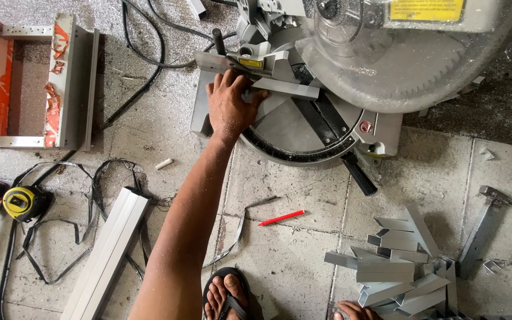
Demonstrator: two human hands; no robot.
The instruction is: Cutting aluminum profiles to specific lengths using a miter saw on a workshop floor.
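My left hand point(227, 106) reaches up to a miter saw point(327, 71) on the floor. It presses a short grey aluminium profile piece point(288, 89) against the saw's fence, thumb on the piece's left end and fingers over the fence. The toothed blade under its clear guard point(410, 65) hangs just right of the piece, apart from my hand. My right hand is out of view. Some toes or fingers point(355, 310) show at the bottom edge beside a pile of cut pieces; I cannot tell which.
A pile of cut aluminium pieces point(398, 266) lies at lower right, a hammer point(484, 228) beside it. A red pencil point(281, 218), long profiles point(111, 255), a yellow tape measure point(22, 201), black cables and strips, and an aluminium frame point(72, 77) lie around. My sandalled foot point(226, 296) is below.
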